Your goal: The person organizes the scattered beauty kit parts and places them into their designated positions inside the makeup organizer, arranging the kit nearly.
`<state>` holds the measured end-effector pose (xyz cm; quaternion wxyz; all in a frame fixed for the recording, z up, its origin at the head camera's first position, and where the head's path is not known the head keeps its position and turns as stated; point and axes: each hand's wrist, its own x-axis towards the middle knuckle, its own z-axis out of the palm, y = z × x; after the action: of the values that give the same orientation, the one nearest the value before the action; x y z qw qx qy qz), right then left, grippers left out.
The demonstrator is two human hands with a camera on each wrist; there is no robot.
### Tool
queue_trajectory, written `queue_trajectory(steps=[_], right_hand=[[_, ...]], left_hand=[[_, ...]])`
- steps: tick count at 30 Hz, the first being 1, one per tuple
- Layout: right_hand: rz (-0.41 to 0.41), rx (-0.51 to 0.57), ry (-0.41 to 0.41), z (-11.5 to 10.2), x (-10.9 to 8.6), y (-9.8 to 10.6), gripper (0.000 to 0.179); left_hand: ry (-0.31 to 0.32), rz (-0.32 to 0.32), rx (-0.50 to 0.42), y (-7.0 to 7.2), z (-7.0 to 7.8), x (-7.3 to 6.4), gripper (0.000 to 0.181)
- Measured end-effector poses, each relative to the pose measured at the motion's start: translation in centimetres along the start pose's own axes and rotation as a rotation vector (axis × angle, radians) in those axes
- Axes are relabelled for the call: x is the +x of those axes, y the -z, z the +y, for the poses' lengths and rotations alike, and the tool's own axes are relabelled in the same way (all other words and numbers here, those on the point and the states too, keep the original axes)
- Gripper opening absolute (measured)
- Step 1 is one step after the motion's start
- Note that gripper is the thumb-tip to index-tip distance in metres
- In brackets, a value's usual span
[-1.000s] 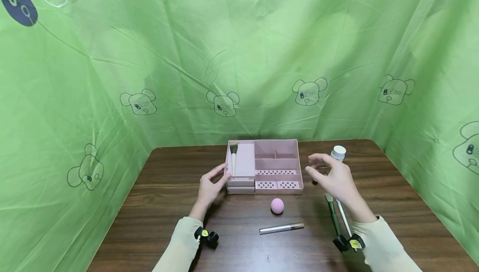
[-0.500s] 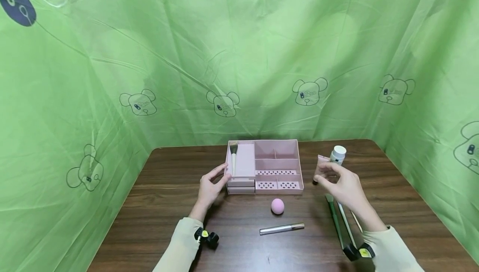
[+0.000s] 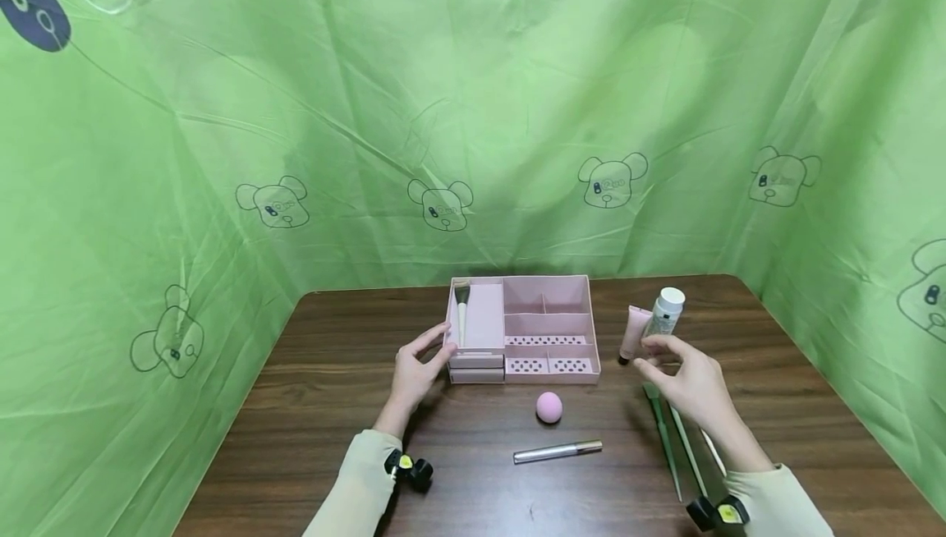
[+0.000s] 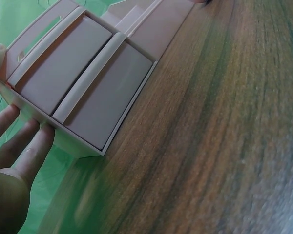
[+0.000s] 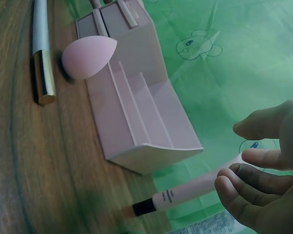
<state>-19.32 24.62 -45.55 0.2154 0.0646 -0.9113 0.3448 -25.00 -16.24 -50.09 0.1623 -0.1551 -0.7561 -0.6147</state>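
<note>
A pink makeup organizer point(image 3: 484, 317) stands near the back of the table, a makeup brush point(image 3: 461, 311) lying on its left top. My left hand point(image 3: 415, 371) holds its front left corner; in the left wrist view the thumb is at the upper edge and the fingers point(image 4: 36, 148) lie against the side wall. My right hand point(image 3: 695, 385) hovers at the right with thumb and index finger apart, nothing between them. Just beyond it are a pink squeeze tube point(image 3: 636, 332) with a black cap and a white-capped bottle point(image 3: 667, 311). The right wrist view shows fingers overlapping the tube's upper end.
A pink makeup sponge point(image 3: 549, 408) lies in front of the organizer, and a silver tube with a gold end point(image 3: 557, 452) lies nearer. A green-handled brush point(image 3: 665, 442) and two slim pale sticks lie beside and under my right forearm. Green cloth point(image 3: 517, 151) surrounds the table.
My right hand has moved back toward me and to the right, uncovering the pink squeeze tube and more of the bottle. My left hand stays at the organizer.
</note>
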Motion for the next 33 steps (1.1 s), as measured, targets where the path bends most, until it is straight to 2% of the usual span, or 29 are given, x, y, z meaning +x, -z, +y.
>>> queue_trajectory(steps=[8,16,24,33], right_hand=[[0.025,-0.084,-0.01,1.0,-0.4,-0.1,0.028],[0.023,-0.099,-0.025,2.2,-0.4,-0.2,0.028],[-0.038,-0.109,-0.066,3.4,-1.0,-0.1,0.031],[-0.057,-0.124,-0.068,4.5,-1.6,-0.5,0.032]], left_hand=[[0.016,-0.004,-0.036,0.0,-0.2,-0.1,0.039],[0.005,-0.007,-0.026,0.0,-0.2,0.1,0.039],[0.022,-0.015,-0.043,-0.1,-0.1,0.1,0.04],[0.002,-0.003,-0.021,-0.1,-0.2,0.0,0.04]])
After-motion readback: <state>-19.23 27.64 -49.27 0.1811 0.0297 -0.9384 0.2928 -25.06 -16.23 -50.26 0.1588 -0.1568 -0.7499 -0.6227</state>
